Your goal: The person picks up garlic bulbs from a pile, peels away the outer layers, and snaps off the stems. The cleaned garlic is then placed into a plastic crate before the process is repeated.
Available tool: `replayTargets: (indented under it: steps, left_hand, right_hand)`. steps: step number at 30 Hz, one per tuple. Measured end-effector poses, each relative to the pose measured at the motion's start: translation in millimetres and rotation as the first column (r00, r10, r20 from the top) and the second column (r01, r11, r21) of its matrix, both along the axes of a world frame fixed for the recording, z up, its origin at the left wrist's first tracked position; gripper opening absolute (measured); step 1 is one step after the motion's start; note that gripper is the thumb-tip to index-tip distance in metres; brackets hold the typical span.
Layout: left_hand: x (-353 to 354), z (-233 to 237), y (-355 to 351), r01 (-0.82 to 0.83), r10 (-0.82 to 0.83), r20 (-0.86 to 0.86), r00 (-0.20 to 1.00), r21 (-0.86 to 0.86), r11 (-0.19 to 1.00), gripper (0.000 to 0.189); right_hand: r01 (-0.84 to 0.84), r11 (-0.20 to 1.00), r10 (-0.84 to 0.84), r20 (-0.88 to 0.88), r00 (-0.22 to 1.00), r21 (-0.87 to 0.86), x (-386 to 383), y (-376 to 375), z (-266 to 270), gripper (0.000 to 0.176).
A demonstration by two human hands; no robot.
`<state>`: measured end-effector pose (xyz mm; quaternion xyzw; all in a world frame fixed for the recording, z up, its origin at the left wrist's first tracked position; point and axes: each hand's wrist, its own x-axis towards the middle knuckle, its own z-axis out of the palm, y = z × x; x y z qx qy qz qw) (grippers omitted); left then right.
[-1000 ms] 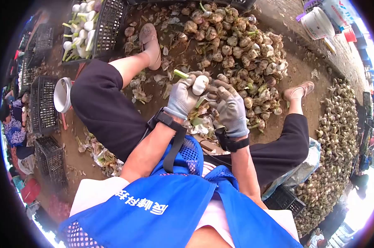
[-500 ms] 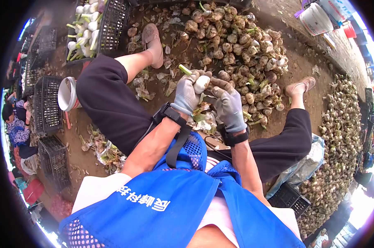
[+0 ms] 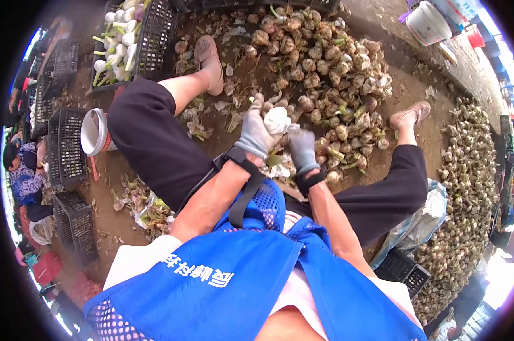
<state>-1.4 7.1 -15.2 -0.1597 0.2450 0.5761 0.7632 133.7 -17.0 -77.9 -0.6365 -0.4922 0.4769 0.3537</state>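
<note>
In my gloved left hand [image 3: 256, 129] is a white garlic bulb [image 3: 276, 120], cupped by the fingers with its pale side facing up. My gloved right hand [image 3: 302, 149] is closed close beside the bulb, its fingers bent and a little blurred. At its fingertips a whitish bit that looks like garlic skin [image 3: 293, 129] reaches towards the bulb. Just beyond both hands lies a heap of unpeeled garlic bulbs [image 3: 325, 71], brown and dirty. Loose garlic skins [image 3: 278, 166] lie on the ground below the hands.
A black crate [image 3: 155, 40] of cleaned garlic stands at upper left, near a white bucket [image 3: 93, 133]. More black crates [image 3: 68, 148] and another person [image 3: 27, 170] are farther left. A long garlic pile [image 3: 467, 187] runs along the right. Another bucket [image 3: 427, 24] stands at upper right.
My left hand has turned the bulb, and the green stem at its end no longer shows. My right hand has moved down and left, its fingers more closed.
</note>
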Motion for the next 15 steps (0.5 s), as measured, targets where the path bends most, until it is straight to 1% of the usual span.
replayTargets:
  steps: [1,2,3,4,5,6,7,8,9,10,11,12,13,14,15]
  left_hand:
    - [-4,-7,3,-0.033,0.029,0.063,0.998,0.051,0.998,0.04]
    - [-9,-2,9,-0.054,0.055,0.063,0.996,-0.008,0.998,0.04]
    - [-13,0,10,-0.084,0.087,0.081,0.993,-0.049,0.995,0.04]
    - [-15,1,10,-0.108,0.118,0.101,0.988,-0.093,0.99,0.04]
    - [-13,-9,12,-0.118,0.125,0.051,0.991,-0.111,0.987,0.038]
    - [-9,-14,12,-0.139,0.129,-0.098,0.987,-0.098,0.985,0.036]
    - [-7,-17,13,-0.105,0.101,-0.19,0.977,-0.01,0.994,0.035]
    - [-6,-20,11,-0.055,0.071,-0.287,0.955,0.066,0.996,0.033]
    - [0,-4,8,-0.03,0.104,-0.457,0.884,0.167,0.986,0.032]
    - [4,-10,10,0.058,0.111,-0.607,0.787,0.252,0.966,0.029]
    - [3,-16,9,0.137,0.011,-0.675,0.738,0.165,0.977,0.031]
    - [0,-5,6,0.205,-0.09,-0.73,0.677,0.069,0.976,0.033]
    - [-5,-22,2,0.181,-0.099,-0.648,0.755,0.061,0.982,0.036]
    - [-7,-32,0,0.165,-0.093,-0.647,0.756,0.051,0.985,0.036]
    - [-9,-40,-1,0.101,-0.136,-0.372,0.918,-0.112,0.989,0.04]
  right_hand:
    - [-0.449,0.883,0.374,0.374,0.849,0.137,22,-8,-34,0.011]
    - [-0.816,0.574,0.539,0.715,0.445,0.076,33,-9,-50,0.016]
    - [-0.445,0.89,0.455,0.105,0.885,-0.103,26,-10,-34,0.02]
    - [-0.139,0.839,-0.103,-0.404,0.909,-0.526,17,-9,-12,0.027]
    - [-0.139,0.935,0.01,-0.368,0.93,-0.325,15,-4,1,0.033]
    - [-0.118,0.979,0.077,-0.232,0.97,-0.167,14,4,17,0.029]
    - [-0.194,0.98,0.191,-0.079,0.978,-0.031,8,10,52,0.03]
    - [-0.281,0.956,0.275,0.081,0.958,0.083,3,14,75,0.031]
    - [-0.377,0.916,0.341,0.227,0.912,0.139,1,16,71,0.03]
    - [-0.448,0.894,0.414,0.386,0.824,-0.002,-8,15,87,0.025]
    - [-0.411,0.911,0.358,0.447,0.82,0.023,-15,14,80,0.023]
    - [-0.382,0.923,0.308,0.504,0.807,0.048,-19,11,75,0.024]
    - [-0.423,0.896,0.336,0.416,0.845,0.137,-18,8,74,0.019]
    - [-0.438,0.89,0.354,0.412,0.84,0.129,-19,2,76,0.019]
    - [-0.544,0.836,0.535,0.115,0.837,0.069,-21,-7,86,0.018]
